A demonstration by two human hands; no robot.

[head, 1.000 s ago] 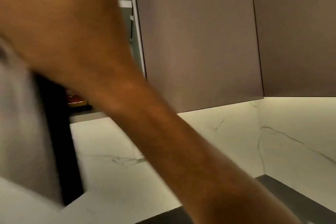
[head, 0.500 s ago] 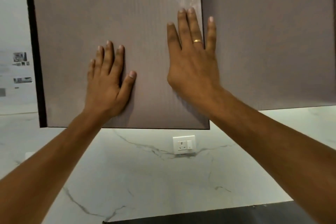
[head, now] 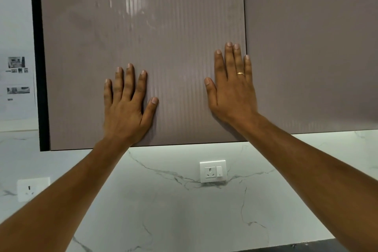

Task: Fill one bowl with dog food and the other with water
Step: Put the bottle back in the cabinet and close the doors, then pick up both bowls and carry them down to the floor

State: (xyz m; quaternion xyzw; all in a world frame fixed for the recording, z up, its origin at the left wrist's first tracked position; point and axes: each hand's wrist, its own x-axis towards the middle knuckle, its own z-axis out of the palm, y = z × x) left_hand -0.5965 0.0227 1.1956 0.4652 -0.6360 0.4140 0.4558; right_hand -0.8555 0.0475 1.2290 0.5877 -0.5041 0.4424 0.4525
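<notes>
Both palms lie flat against a ribbed taupe wall-cupboard door (head: 163,26). My left hand (head: 127,106) presses the lower middle of the door, fingers spread and pointing up. My right hand (head: 233,86), with a gold ring, rests near the door's right edge, fingers spread. Neither hand holds anything. No bowl, dog food or water source shows in the head view.
A second taupe cupboard door (head: 311,47) hangs to the right. Below is a white marble backsplash (head: 163,200) with a white socket and switch (head: 212,171) in the middle and another socket (head: 32,188) at the left. A dark counter edge (head: 306,246) shows at the bottom right.
A second ago an arm swept across an open cupboard. The door now appears shut with both palms on it. In the last half second my right hand slid lower and rightward on the door.
</notes>
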